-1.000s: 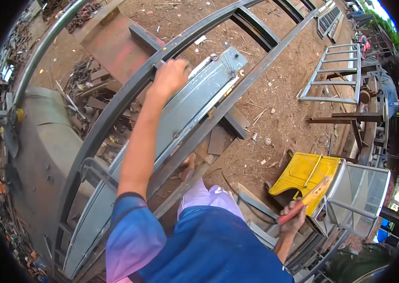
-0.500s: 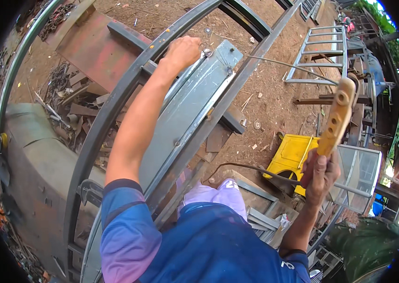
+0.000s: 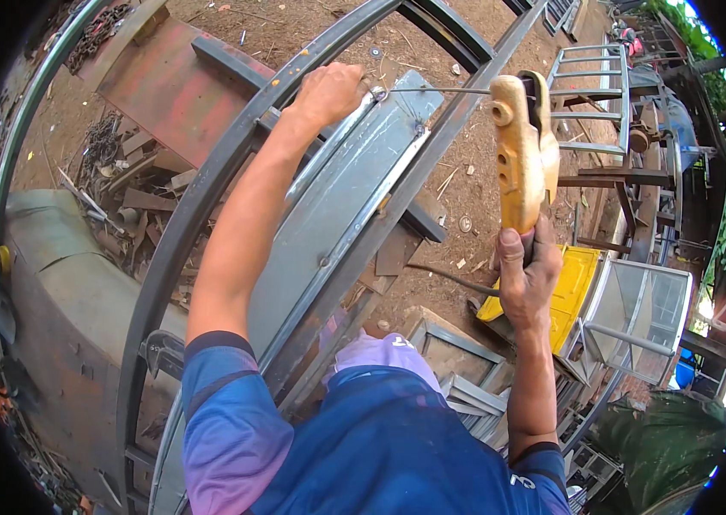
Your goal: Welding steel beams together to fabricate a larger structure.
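Note:
My right hand [image 3: 529, 275] is closed round the handle of a worn yellow welding electrode holder [image 3: 517, 163], raised upright. From its jaws a thin welding rod [image 3: 453, 89] reaches left, its tip near a weld spot at the far end of a long grey steel panel [image 3: 328, 206]. My left hand [image 3: 330, 91] is closed beside that same end, over the dark curved steel frame [image 3: 195, 184]. Its fingers curl out of sight, so what they grip is hidden. A dark cable [image 3: 449, 276] runs below the holder.
A rusty red steel beam [image 3: 178, 94] and a scrap pile [image 3: 144, 172] lie left. On the right are a yellow metal panel [image 3: 576, 292], a glazed metal frame [image 3: 642, 309] and a ladder-like steel frame [image 3: 590, 86]. A large rusty tank-like body [image 3: 79, 326] stands near left.
My right hand has swung left with the electrode holder, bringing the rod's tip from right of the panel to its far end. My left hand has barely moved.

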The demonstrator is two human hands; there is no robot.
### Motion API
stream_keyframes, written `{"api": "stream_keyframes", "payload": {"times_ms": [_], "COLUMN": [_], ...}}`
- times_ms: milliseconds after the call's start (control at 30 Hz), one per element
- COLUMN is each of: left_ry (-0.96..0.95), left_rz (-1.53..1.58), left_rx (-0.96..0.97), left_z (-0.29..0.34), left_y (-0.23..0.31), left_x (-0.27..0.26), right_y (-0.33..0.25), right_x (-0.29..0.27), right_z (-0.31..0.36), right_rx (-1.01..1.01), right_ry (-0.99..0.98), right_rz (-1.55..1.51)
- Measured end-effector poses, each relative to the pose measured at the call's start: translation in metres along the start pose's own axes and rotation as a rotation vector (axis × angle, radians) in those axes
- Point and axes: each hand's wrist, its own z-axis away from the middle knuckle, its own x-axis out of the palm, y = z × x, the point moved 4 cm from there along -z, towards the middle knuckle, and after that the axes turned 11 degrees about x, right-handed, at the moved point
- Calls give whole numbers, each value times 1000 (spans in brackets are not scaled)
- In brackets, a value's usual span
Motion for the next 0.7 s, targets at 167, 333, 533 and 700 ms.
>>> {"api": "stream_keyframes", "payload": {"times_ms": [167, 333, 533, 700], "left_ry": [-19, -33, -2, -16], "left_rz": [-40, -17, 10, 18], "left_rx": [20, -20, -60, -76], "left_z": [-3, -4, -2, -2], "left_y": [2, -3, -8, -4], "left_x": [7, 14, 18, 17], "right_y": [-7, 3, -3, -6], "right_x": [5, 11, 17, 18], "right_z": [0, 2, 3, 4], "right_rx": [22, 11, 3, -38], "right_ry": [14, -23, -30, 2], "right_rz": [6, 24, 8, 27]}}
